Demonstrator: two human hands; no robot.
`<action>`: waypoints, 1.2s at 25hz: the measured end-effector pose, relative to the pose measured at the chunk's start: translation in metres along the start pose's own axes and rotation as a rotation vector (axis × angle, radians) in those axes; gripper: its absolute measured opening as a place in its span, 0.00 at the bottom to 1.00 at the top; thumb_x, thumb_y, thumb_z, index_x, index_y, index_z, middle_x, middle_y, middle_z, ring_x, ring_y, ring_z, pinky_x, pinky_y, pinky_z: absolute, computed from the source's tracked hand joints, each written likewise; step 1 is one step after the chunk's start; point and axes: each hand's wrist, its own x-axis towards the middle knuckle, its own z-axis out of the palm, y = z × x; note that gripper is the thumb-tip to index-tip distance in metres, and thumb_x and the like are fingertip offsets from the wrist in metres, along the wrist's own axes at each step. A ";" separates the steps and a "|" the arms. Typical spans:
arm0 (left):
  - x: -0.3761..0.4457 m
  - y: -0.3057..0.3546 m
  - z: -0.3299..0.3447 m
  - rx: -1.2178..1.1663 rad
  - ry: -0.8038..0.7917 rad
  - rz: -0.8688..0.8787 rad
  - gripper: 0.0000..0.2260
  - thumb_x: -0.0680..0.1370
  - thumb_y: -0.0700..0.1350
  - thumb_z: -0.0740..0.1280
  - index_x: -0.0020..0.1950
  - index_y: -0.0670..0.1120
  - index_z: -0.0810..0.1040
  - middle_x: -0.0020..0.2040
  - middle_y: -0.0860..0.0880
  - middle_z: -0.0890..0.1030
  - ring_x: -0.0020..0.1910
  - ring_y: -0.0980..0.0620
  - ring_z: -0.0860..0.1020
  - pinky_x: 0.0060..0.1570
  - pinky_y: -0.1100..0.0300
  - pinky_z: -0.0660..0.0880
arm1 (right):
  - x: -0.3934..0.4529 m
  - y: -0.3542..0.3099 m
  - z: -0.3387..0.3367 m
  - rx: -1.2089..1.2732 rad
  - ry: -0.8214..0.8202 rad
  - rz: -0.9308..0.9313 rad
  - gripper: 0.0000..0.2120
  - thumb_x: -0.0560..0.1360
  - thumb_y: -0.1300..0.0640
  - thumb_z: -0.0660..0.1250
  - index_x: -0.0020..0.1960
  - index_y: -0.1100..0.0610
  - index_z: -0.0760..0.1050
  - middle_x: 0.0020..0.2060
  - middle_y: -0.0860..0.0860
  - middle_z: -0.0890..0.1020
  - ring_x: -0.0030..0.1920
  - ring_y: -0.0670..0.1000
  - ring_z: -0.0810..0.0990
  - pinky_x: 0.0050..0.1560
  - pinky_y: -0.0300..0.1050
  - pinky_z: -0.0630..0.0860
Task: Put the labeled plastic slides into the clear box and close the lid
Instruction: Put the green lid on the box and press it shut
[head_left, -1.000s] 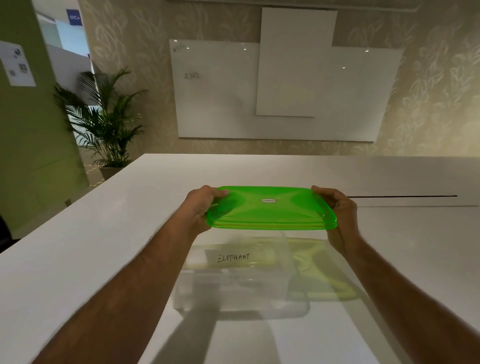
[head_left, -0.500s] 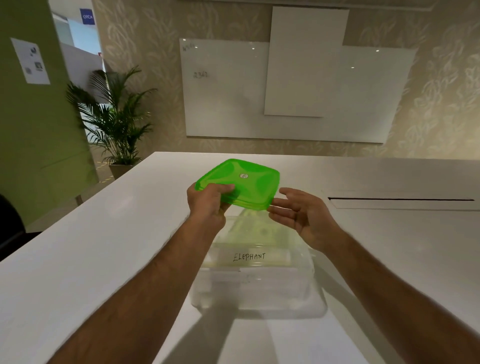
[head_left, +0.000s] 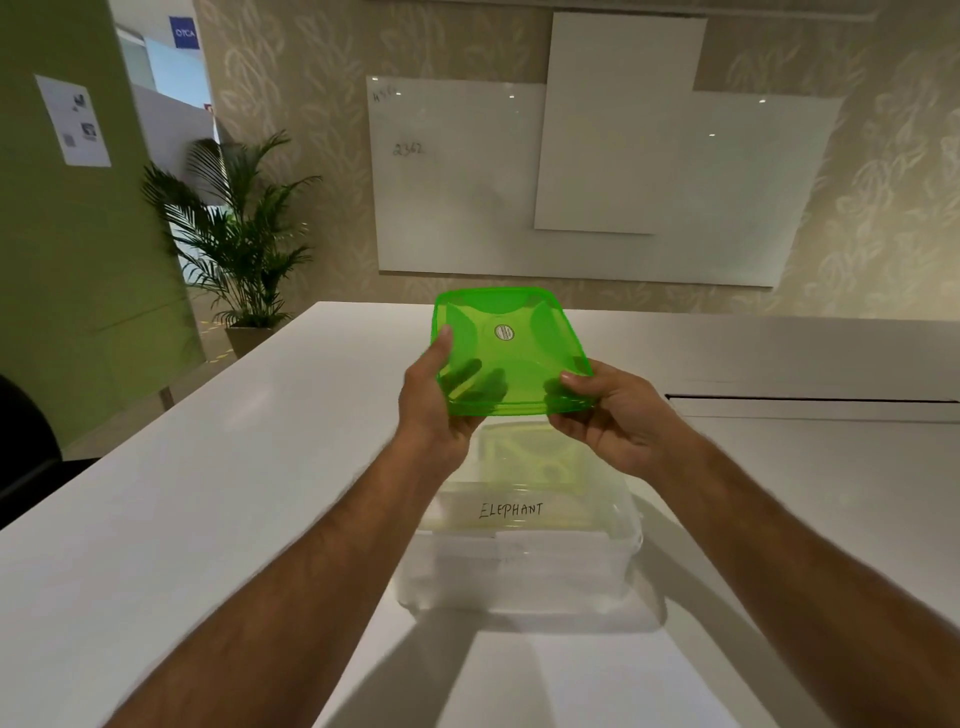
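Observation:
A translucent green lid (head_left: 506, 345) hangs in the air above the table, tilted with its far edge higher. My left hand (head_left: 436, 410) grips its near left corner, thumb on top. My right hand (head_left: 608, 410) grips its near right corner. Below and nearer to me stands the clear box (head_left: 519, 577), open on top. Inside it lies a stack of plastic slides; the top slide (head_left: 511, 512) reads ELEPHANT. The lid is above the box's far end and does not touch it.
The white table (head_left: 234, 467) spreads around the box, with a dark slot (head_left: 810, 400) to the right. A potted palm (head_left: 244, 234) stands off the far left corner. Whiteboards (head_left: 597, 182) hang on the back wall.
A second ago both hands held the lid by its short ends. The right hand let go, the left turned the lid a quarter turn, and now both hands hold its near corners.

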 end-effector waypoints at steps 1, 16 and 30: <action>0.002 0.006 -0.006 -0.022 -0.031 -0.045 0.27 0.76 0.59 0.67 0.64 0.39 0.77 0.53 0.39 0.81 0.43 0.40 0.83 0.42 0.50 0.83 | -0.001 -0.004 -0.004 -0.008 -0.010 0.009 0.09 0.76 0.68 0.62 0.54 0.61 0.77 0.34 0.55 0.84 0.32 0.50 0.81 0.31 0.42 0.80; 0.024 0.038 -0.063 0.479 -0.087 -0.157 0.18 0.76 0.52 0.69 0.55 0.38 0.82 0.45 0.41 0.80 0.42 0.45 0.77 0.47 0.53 0.74 | 0.006 -0.016 -0.046 -0.074 0.172 0.080 0.14 0.76 0.64 0.66 0.61 0.67 0.75 0.54 0.63 0.81 0.54 0.61 0.81 0.59 0.56 0.77; 0.018 0.037 -0.067 1.147 0.165 0.341 0.19 0.77 0.49 0.69 0.42 0.31 0.79 0.25 0.40 0.70 0.15 0.52 0.63 0.19 0.66 0.58 | 0.007 0.007 -0.042 -0.342 0.117 -0.029 0.13 0.77 0.70 0.58 0.59 0.68 0.74 0.48 0.63 0.82 0.44 0.60 0.82 0.46 0.52 0.81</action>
